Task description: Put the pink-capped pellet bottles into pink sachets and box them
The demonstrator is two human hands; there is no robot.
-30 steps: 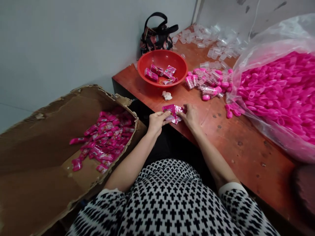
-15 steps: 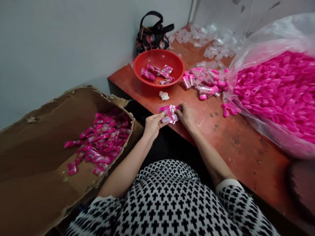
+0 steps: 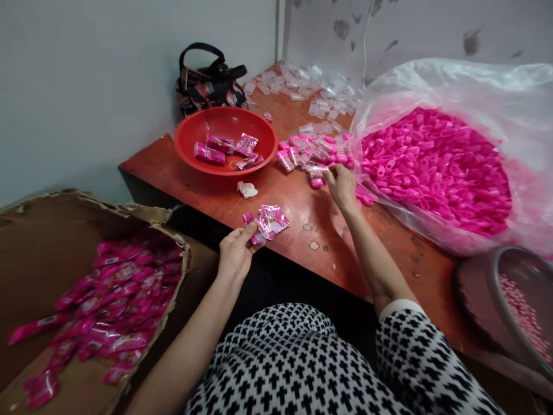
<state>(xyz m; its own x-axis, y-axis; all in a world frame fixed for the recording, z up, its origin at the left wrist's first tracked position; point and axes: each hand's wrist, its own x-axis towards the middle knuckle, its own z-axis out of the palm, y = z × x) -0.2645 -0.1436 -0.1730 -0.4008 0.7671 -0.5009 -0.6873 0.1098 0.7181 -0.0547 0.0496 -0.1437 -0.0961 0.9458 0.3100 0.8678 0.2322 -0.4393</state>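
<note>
At the front edge of the table, my left hand (image 3: pixel 235 253) pinches several small pink printed plastic wrappers (image 3: pixel 273 219), which fan out over the wood. My right hand (image 3: pixel 341 185) reaches to the near side of a pile of clear tubes with pink caps (image 3: pixel 305 151), filled with small pale pink beads. Its thumb and fingers close on the end of one such tube (image 3: pixel 318 169). A crumpled white tissue (image 3: pixel 247 189) lies beyond the wrappers. Behind it, a red bowl (image 3: pixel 185 147) holds several pink packets (image 3: pixel 209 153).
On the left, an open cardboard box (image 3: pixel 26 216) contains many filled pink packets (image 3: pixel 125 288). A clear bag of pink plastic caps (image 3: pixel 432 161) stands at right, near a grey tub of pink beads (image 3: pixel 521 308). Clear empty tubes (image 3: pixel 332 86) and a black handbag (image 3: pixel 209 83) are behind.
My right hand has left the wrappers and moved to the capped tubes. My left hand keeps the wrappers, now more fanned out. The view has turned right, bringing in the grey tub.
</note>
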